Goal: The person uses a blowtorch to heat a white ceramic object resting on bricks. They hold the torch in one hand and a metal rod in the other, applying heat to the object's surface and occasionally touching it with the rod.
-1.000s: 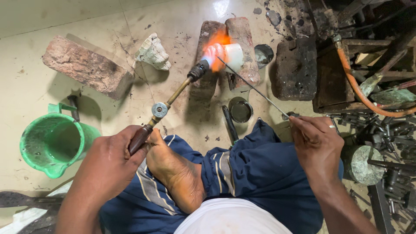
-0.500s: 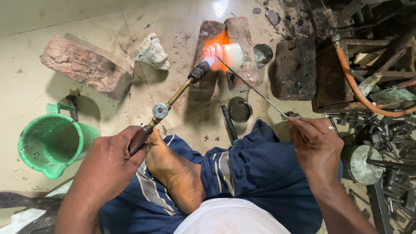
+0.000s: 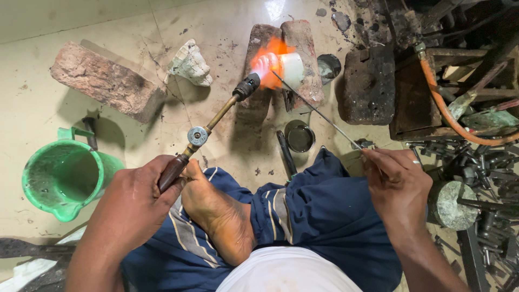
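Observation:
My left hand (image 3: 130, 205) grips the dark wooden handle of a brass gas torch (image 3: 216, 116), whose nozzle points up and right. Its orange flame plays on a small glowing white piece (image 3: 284, 67) resting on two bricks (image 3: 303, 48). My right hand (image 3: 397, 184) pinches a thin metal rod (image 3: 319, 111); the rod's far tip touches the heated piece. I sit cross-legged on the floor, one bare foot (image 3: 216, 211) just below the torch handle.
A green plastic jug (image 3: 62, 176) stands at the left. A loose brick (image 3: 105, 81) and a pale stone lump (image 3: 189, 65) lie at the back left. Two small round tins (image 3: 300, 135) lie by the bricks. A dark block (image 3: 370, 84), an orange hose (image 3: 448, 113) and piled metal parts (image 3: 481, 178) fill the right.
The torch and rod stay on the glowing piece. Both hands hold nearly still; the flame flickers a little.

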Tool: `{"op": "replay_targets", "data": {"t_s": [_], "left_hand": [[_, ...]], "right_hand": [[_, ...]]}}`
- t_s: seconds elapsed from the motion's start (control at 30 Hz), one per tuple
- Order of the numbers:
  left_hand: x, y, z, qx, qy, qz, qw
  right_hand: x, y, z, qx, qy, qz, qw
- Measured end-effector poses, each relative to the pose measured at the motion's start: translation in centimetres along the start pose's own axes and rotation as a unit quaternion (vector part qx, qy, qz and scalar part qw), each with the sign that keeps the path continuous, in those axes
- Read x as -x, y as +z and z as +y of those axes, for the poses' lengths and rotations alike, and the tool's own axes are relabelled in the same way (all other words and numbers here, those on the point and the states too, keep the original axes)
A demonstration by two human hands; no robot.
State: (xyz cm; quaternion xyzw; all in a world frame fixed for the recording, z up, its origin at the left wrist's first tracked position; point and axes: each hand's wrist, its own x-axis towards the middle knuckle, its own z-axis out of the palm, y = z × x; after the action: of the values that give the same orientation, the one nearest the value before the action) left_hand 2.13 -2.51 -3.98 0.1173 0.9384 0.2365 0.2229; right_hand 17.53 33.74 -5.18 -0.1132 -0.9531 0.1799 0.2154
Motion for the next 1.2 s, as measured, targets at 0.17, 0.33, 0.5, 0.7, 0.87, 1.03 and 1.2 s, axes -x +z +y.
{"op": "replay_targets", "data": {"t_s": [0.17, 0.33, 0.5, 0.7, 0.87, 1.03, 1.2], "left_hand": [[0.2, -0.6, 0.4, 0.011, -0.010, 0.014, 1.000], [0.5, -1.5, 0.8, 0.029, -0.052, 0.015, 0.998], [0.5, -2.1, 1.0, 0.029, -0.055, 0.011, 0.998], [0.3, -2.3, 0.6, 0.029, -0.069, 0.002, 0.997], [0.3, -1.7, 0.4, 0.034, -0.033, 0.013, 0.999], [0.0, -0.5, 0.2, 0.006, 0.001, -0.012, 1.000], [0.0, -0.1, -0.2, 0.026, 0.044, 0.015, 0.999]], "right_hand": [[-0.2, 0.1, 0.0, 0.003, 0.021, -0.012, 1.000], [-0.7, -0.1, 0.0, 0.029, -0.009, 0.002, 1.000], [-2.0, -0.4, 0.3, 0.073, -0.041, 0.000, 0.997], [-1.7, -0.9, -0.3, 0.059, -0.024, -0.009, 0.998], [-1.1, -1.0, -0.7, 0.048, -0.006, -0.014, 0.999], [-1.2, -1.3, -0.8, 0.062, -0.005, -0.009, 0.998], [-1.4, -1.3, -1.0, 0.053, 0.008, -0.033, 0.998]]}}
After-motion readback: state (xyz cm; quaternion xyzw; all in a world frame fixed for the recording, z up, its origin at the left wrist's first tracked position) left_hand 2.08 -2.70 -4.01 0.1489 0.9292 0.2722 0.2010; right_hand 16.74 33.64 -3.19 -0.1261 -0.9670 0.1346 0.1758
